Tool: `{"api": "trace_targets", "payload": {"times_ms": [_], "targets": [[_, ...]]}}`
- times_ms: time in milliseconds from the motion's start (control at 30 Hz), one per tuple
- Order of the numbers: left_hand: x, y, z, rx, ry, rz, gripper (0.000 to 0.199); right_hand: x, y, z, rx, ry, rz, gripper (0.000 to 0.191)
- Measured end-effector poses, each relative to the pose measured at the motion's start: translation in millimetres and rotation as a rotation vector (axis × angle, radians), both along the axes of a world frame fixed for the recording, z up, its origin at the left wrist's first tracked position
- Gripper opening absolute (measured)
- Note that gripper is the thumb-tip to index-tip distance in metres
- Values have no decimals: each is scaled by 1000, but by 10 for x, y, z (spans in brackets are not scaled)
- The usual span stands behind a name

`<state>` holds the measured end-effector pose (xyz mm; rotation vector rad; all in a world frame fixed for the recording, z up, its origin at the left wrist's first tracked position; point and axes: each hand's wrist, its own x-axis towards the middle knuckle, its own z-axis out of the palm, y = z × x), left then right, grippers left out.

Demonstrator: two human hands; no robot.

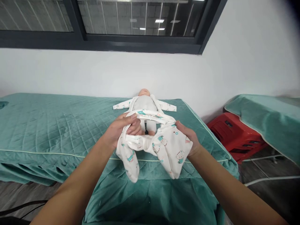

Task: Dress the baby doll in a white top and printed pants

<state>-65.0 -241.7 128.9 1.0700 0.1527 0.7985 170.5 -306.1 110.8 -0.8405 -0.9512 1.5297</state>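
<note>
Between my two hands hangs a pair of footed baby pants (167,150), white with a print of small bears and teal figures. My left hand (125,126) grips the waistband on its left side, fingers curled inside the opening. On the other side my right hand (189,137) pinches the waistband's right edge; its fingers are partly hidden behind the cloth. Beyond the pants a baby doll (144,92) lies on its back, head toward the wall. A matching printed top (167,106) is spread under its arms, open at the front. The pants hide part of the doll's legs.
The doll lies on a bed with a quilted teal cover (58,125), set against a white wall (93,73) under a dark-framed window (140,42). To the right are a red plastic case (234,134) and another teal-covered surface (269,115). A black cable (23,204) runs at lower left.
</note>
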Motion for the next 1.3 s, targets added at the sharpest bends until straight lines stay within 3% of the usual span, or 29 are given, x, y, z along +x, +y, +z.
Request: {"api": "trace_targets", "payload": {"times_ms": [133, 300, 433, 567, 733, 933, 1100, 1167, 1300], "targets": [[-65, -11, -59, 0, 48, -162, 29, -31, -16, 9, -39, 119, 3, 39], [2, -63, -74, -27, 309, 4, 35, -212, 23, 10, -39, 159, -18, 35], [171, -114, -130, -23, 409, -28, 48, -371, 143, -49, -61, 146, 8, 45], [287, -113, -255, -104, 341, 132, 50, -418, 277, -218, -68, 164, -61, 42], [302, -23, -409, -272, 175, 203, 43, -425, 369, -371, -23, 152, -88, 35], [301, 91, -500, -510, 37, 245, 24, -319, 329, -529, -55, 88, 123, 39], [365, 17, -485, -443, 125, 251, 24, -197, 213, -660, -120, -5, 262, 59], [390, -7, -473, -397, 165, 246, 27, -185, 191, -666, -114, -22, 290, 56], [410, -13, -498, -386, 201, 213, 33, -204, 218, -619, -65, 59, 126, 40]]}}
